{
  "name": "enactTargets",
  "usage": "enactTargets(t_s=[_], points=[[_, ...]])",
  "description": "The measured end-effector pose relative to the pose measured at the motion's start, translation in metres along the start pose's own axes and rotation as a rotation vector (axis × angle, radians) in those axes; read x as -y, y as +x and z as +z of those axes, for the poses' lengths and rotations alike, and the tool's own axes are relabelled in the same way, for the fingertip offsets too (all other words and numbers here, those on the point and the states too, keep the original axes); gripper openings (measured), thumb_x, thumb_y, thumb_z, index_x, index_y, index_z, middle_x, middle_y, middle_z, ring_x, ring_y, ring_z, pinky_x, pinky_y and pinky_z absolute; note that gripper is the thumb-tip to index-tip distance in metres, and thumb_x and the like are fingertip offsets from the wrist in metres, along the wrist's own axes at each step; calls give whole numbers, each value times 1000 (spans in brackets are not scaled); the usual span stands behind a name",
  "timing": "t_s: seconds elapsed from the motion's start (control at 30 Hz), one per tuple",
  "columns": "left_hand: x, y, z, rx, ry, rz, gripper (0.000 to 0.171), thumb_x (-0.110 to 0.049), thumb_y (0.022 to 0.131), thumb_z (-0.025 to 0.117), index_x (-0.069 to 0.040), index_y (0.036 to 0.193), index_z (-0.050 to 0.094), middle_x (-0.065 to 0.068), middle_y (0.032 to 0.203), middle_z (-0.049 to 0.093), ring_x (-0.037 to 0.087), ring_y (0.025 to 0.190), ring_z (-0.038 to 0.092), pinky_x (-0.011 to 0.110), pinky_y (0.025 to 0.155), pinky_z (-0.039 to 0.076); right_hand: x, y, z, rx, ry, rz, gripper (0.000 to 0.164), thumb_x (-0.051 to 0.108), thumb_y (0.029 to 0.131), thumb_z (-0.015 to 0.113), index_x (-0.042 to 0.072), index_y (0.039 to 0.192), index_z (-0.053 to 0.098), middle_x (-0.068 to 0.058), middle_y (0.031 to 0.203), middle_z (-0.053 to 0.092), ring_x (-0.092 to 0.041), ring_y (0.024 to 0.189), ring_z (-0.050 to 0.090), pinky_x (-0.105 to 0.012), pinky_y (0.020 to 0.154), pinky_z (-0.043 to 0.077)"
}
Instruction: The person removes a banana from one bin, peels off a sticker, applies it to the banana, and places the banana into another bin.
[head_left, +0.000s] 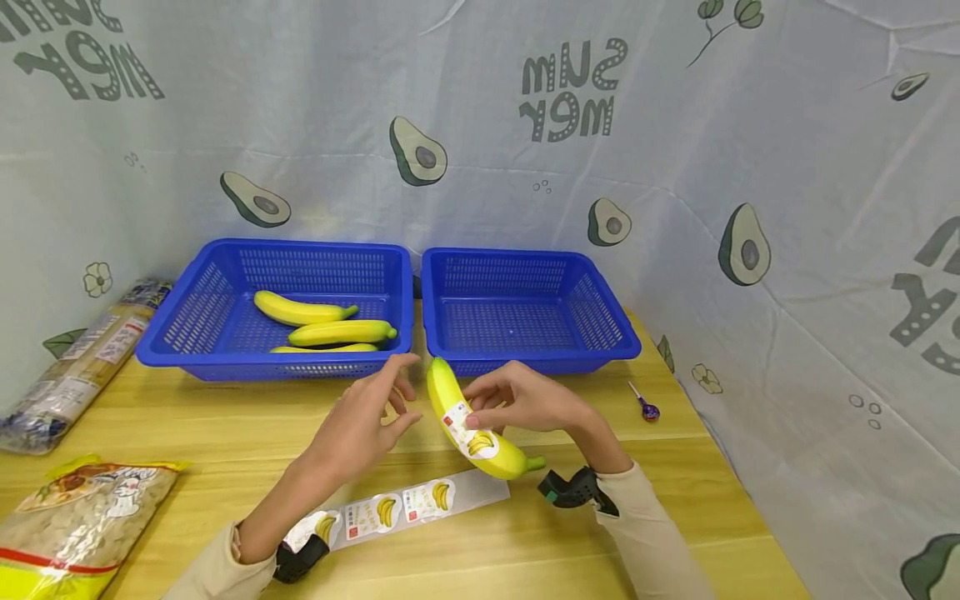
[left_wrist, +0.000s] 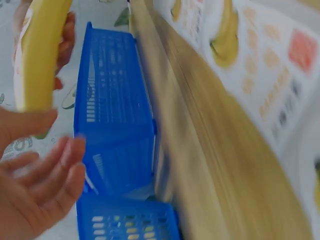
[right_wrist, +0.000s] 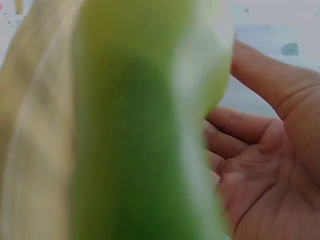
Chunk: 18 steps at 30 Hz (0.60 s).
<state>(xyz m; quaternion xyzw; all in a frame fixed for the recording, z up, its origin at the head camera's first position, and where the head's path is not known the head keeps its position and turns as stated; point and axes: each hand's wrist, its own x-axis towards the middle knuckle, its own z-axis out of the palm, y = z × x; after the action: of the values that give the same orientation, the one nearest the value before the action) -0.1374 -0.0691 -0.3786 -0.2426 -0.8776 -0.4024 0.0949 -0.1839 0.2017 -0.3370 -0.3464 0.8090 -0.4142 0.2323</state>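
Observation:
In the head view my right hand grips a yellow banana between thumb and fingers. It is held at a slant above the table, its green stem toward the lower right. A printed white label lies along its side, with my right thumb over part of it. My left hand hovers just left of the banana, fingers bent loosely and nothing between them. Below both hands a backing strip carries several banana labels. Close up in the right wrist view, the banana's green stem hides much of the scene.
Behind the hands stand two blue baskets: the left basket has 3 bananas in it, the right basket shows a bare bottom. A lollipop lies at right. Packaged food and a long wrapped pack lie at left.

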Motion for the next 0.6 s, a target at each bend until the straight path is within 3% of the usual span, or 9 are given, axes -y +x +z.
enactTargets(t_s=[0.17, 0.27, 0.4, 0.6], points=[[1, 13, 8, -74, -281, -161, 28, 0, 99, 76, 7, 125, 69, 16, 107, 77, 30, 95, 77, 39, 79, 66, 15, -6, -20, -98, 76, 28, 34, 9, 102, 76, -11, 129, 70, -12, 101, 79, -22, 85, 76, -38, 70, 67], [-2, 22, 12, -61, -489, -299, 30, -3, 105, 68, 12, 130, 67, 24, 114, 76, 37, 102, 77, 45, 86, 66, 23, -4, -31, -182, 95, 53, 37, 9, 102, 76, -12, 132, 68, -14, 103, 78, -24, 87, 77, -44, 71, 67], [-7, 32, 19, -64, -768, -478, 35, -5, 109, 61, 15, 137, 61, 32, 124, 72, 38, 108, 77, 49, 93, 64, 30, 4, -42, -308, 97, 95, 40, 11, 102, 76, -11, 134, 67, -17, 107, 79, -25, 89, 78, -46, 72, 67], [-8, 41, 31, -130, -1019, -607, 32, -4, 110, 59, 17, 135, 60, 33, 124, 72, 35, 108, 78, 41, 93, 64, 33, 23, -56, -432, 79, 130, 43, 19, 102, 78, -8, 133, 69, -18, 106, 80, -24, 86, 79, -46, 73, 68]])
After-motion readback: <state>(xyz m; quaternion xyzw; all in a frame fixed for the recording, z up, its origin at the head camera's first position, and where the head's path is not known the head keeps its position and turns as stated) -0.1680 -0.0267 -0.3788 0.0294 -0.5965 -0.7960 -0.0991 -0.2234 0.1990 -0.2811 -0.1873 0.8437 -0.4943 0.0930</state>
